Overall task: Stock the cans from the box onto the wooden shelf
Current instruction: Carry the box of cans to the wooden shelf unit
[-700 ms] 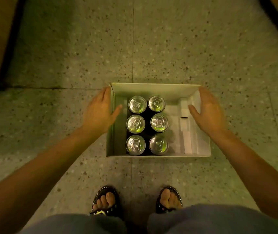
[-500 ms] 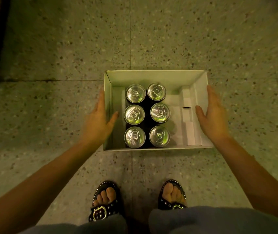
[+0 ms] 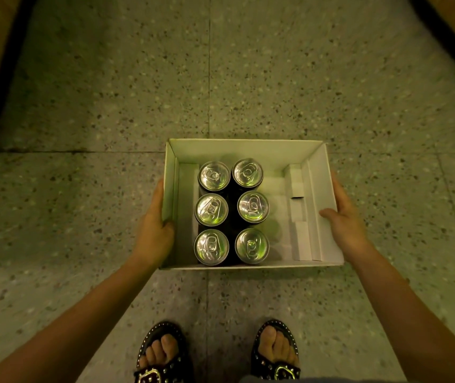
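The left hand (image 3: pixel 154 230) is closed on the left wall of the open white cardboard box (image 3: pixel 251 149), with the thumb hooked over the rim into the inside and the fingers hidden outside the wall. The right hand (image 3: pixel 343 219) is clamped on the right wall in the same way, its thumb laid over the rim onto the inner face. The box is thus held at both short sides, above the speckled green terrazzo floor (image 3: pixel 82 106) and ahead of the studded black sandals (image 3: pixel 162 357).

Six silver-topped dark drink cans (image 3: pixel 212 210) stand upright in two rows of three, packed into the left part of the box; the right part holds only folded white card inserts (image 3: pixel 298 211).

The load is judged moderately heavy and weighted to the left, so a firmer hold is likely needed there. The thin card walls may flex. The cans are stiff but smooth, and are best taken round the body.

The box's long axis runs left to right; each can's axis points up. No wooden shelf can be identified with certainty.
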The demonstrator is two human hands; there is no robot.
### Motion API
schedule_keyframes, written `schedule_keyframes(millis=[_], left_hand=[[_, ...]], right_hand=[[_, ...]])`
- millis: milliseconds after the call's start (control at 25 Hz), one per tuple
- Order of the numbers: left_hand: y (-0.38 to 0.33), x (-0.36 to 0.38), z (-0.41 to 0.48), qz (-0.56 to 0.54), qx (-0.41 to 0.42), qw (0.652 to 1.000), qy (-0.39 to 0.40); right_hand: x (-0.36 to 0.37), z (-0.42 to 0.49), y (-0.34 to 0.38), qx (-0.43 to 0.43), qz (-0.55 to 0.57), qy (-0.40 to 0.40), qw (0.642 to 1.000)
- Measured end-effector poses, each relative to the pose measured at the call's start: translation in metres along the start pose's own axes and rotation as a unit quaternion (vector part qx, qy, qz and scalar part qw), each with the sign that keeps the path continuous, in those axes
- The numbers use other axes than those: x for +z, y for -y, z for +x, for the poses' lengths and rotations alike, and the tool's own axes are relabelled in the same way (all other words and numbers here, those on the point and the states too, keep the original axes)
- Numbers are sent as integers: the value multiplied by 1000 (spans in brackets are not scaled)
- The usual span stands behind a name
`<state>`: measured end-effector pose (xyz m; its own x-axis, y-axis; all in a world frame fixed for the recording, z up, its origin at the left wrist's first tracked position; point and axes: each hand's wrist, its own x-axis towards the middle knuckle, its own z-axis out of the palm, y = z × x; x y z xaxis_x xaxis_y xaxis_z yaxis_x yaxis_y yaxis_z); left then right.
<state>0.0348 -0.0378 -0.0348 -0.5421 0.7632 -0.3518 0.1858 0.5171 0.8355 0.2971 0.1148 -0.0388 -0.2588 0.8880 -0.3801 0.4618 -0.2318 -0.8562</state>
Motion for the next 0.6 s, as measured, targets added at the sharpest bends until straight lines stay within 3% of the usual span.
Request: schedule_keyframes(millis=[240,360,600], left_hand=[[-7,0,2,-28,-15,999,-17],[-27,-9,7,-35,-9,999,-19],[-168,-82,6,-4,39,999,-21]], right_hand=[[1,1,4,32,27,-33,999],[-5,4,25,6,12,-26,1000],[-55,-13,170,-22,16,-44,999]])
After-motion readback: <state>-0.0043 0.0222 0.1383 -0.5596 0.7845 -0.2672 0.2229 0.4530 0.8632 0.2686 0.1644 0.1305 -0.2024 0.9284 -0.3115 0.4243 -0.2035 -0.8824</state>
